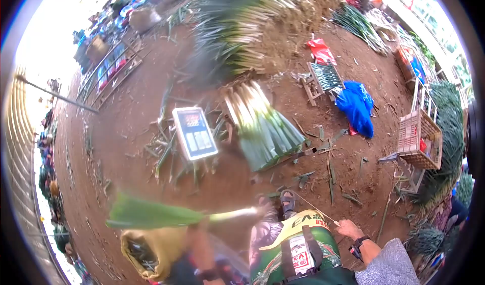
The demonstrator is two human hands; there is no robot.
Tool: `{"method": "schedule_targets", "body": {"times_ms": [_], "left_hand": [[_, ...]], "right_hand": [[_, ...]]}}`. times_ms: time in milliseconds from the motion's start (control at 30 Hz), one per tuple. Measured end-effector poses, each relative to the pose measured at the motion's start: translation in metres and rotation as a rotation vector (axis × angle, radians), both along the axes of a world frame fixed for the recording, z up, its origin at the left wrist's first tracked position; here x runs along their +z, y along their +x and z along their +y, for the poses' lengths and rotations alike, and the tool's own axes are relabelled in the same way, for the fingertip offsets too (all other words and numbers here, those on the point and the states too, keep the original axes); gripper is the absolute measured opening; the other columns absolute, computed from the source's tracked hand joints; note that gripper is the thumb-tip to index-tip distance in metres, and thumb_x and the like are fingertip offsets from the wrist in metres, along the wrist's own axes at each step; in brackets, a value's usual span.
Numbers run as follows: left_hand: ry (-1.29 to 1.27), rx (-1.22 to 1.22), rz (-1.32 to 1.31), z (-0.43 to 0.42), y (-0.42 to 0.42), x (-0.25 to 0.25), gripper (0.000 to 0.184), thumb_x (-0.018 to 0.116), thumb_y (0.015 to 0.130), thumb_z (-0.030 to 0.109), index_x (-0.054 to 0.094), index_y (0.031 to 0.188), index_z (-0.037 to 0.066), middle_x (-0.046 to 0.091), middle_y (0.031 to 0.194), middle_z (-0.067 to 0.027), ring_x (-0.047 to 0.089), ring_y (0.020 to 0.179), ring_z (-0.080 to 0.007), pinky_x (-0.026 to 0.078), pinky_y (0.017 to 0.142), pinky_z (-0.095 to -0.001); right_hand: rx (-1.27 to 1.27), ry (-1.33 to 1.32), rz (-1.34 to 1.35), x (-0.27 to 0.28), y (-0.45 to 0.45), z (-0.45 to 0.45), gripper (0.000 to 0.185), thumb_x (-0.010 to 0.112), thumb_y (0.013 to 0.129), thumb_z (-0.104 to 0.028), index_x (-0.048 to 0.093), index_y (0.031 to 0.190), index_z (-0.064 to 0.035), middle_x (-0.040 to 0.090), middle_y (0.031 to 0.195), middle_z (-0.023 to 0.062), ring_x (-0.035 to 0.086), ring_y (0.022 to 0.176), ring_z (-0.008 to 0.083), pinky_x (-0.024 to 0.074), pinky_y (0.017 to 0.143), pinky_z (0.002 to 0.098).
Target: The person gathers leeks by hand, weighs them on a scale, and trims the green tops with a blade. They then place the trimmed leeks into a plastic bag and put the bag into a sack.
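My left hand (199, 239), smeared by motion, grips a leek (182, 215) held level, with its green leaves to the left and white stem to the right. At my right side, my right hand (349, 229) is closed on a thin string (317, 208) that runs up toward my sandal (288, 203). A green and yellow apron (308, 234) covers my lap. In front of me lies a bundle of leeks (268, 128), white ends pointing away. Left of it a digital scale display (194, 133) rests among leaf scraps.
A large heap of leeks (242, 27) lies at the back. Right of the bundle are a small folding stool (326, 78) and blue cloth (356, 105). A plastic basket (419, 139) stands at the far right. A yellow sack (151, 254) is beside my left arm.
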State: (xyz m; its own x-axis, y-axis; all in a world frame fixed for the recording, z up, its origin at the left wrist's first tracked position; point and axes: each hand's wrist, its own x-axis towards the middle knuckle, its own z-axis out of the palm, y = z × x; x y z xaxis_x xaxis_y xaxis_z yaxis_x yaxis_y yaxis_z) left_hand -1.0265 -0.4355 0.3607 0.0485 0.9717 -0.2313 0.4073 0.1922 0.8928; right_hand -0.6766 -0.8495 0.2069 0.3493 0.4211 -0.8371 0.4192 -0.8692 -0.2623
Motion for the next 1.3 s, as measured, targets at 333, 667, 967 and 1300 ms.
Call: {"method": "schedule_targets", "body": {"times_ms": [333,667,967,1300], "left_hand": [[-0.093,0.082,-0.433,0.007,0.147,-0.034,0.03,0.076,0.088,0.005,0.064,0.115,0.01,0.066,0.111,-0.0037,0.062,0.105,-0.0183,0.052,0.092,-0.0413],[-0.31,0.352,-0.848,-0.004,0.273,-0.069,0.023,0.069,0.097,0.015,0.062,0.116,0.006,0.065,0.115,-0.0056,0.06,0.11,-0.021,0.05,0.1,-0.0402],[-0.055,0.756,-0.845,0.006,0.307,-0.173,0.023,0.074,0.091,0.008,0.063,0.11,0.001,0.068,0.111,-0.0131,0.063,0.109,-0.0265,0.054,0.102,-0.0478],[-0.025,1.129,-1.085,0.051,0.357,-0.232,0.02,0.074,0.088,-0.001,0.063,0.106,-0.003,0.07,0.109,-0.0152,0.066,0.106,-0.0276,0.056,0.102,-0.0469]], "right_hand": [[-0.692,-0.068,-0.002,0.004,0.012,-0.087,0.019,0.063,0.087,-0.013,0.063,0.079,0.0043,0.064,0.065,0.0126,0.063,0.052,0.0231,0.0493,0.043,0.0403],[-0.604,0.022,-0.062,-0.024,0.178,-0.086,0.017,0.063,0.087,-0.012,0.06,0.073,-0.0024,0.061,0.061,0.0108,0.059,0.048,0.0237,0.0475,0.042,0.0411],[-0.666,-0.102,0.122,0.001,0.327,-0.011,0.014,0.065,0.087,-0.016,0.054,0.079,-0.0103,0.053,0.061,0.0037,0.051,0.044,0.0148,0.0383,0.034,0.0342],[-0.384,-0.04,0.03,0.006,0.386,0.081,0.016,0.064,0.086,-0.018,0.06,0.079,-0.0039,0.055,0.059,0.0049,0.052,0.044,0.0163,0.0426,0.038,0.0362]]}}
